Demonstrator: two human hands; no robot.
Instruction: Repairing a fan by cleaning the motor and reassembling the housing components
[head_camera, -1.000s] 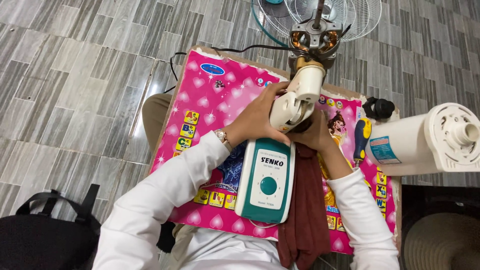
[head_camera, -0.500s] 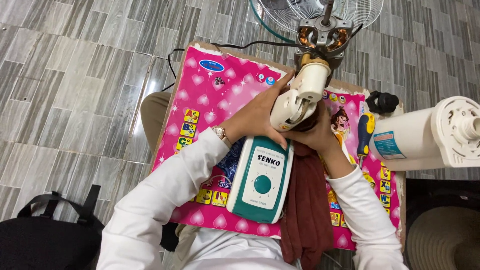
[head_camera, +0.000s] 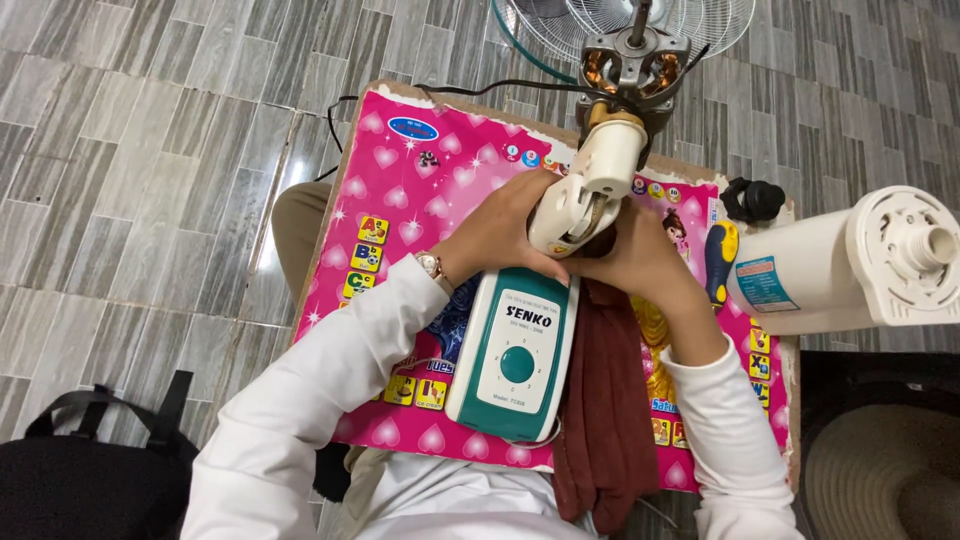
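Gripping the cream fan neck from both sides, our left hand and right hand close around it above the pink desk. Its bare motor points away; the teal-and-white control housing lies toward us, beside a maroon cloth.

The person is wearing long white sleeves on both arms and a small wristwatch on the left wrist.

Pink heart-patterned surface lies open at upper left — white plastic cylindrical fan housing and black knob crowd the right edge
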